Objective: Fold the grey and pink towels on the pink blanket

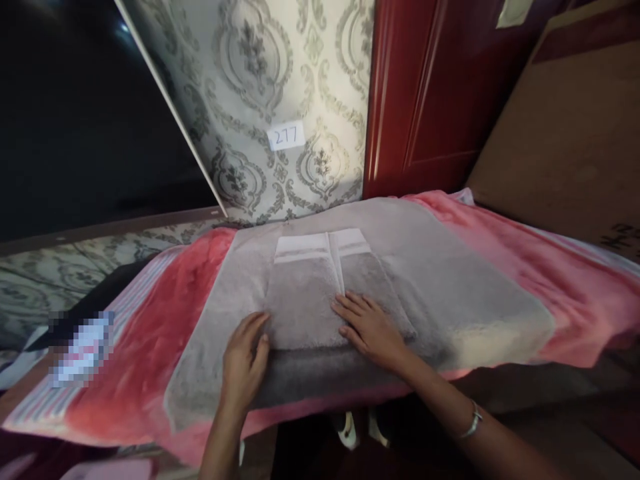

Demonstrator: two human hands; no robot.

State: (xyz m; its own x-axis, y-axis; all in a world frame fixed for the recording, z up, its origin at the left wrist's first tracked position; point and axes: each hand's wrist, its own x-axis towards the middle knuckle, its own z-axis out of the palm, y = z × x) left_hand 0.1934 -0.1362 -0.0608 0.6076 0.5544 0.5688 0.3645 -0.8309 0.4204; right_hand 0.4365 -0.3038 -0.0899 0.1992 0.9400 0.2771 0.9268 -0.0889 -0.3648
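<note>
Near the middle of the view, our right hand [367, 330] lies open and flat on the grey towel [305, 303], with the fingers spread. It does not clench anything, and a thin bracelet [470, 421] sits on that wrist. Our left hand [245, 360] rests at the left side of the same towel, with the fingers a little curved and not in a fist. We cannot tell if these fingers pinch the cloth or only lie on it.

The towel lies in front of us, between the two hands and under them. Its long side goes from left to right, but its folded top part has a middle line [336, 267] that runs straight away from us, with white bands [320, 243] at the far end. The right hand is nearer to this line, and its fingertips almost reach it.

Under the towel is a pink and red blanket [575, 300], which spreads out on both sides. A blurred patch [83, 347] covers part of its left side. Behind it we see patterned wallpaper [280, 73] with a small white card [286, 136] marked 277, a dark red door [415, 87] and a brown cardboard sheet [565, 120].
</note>
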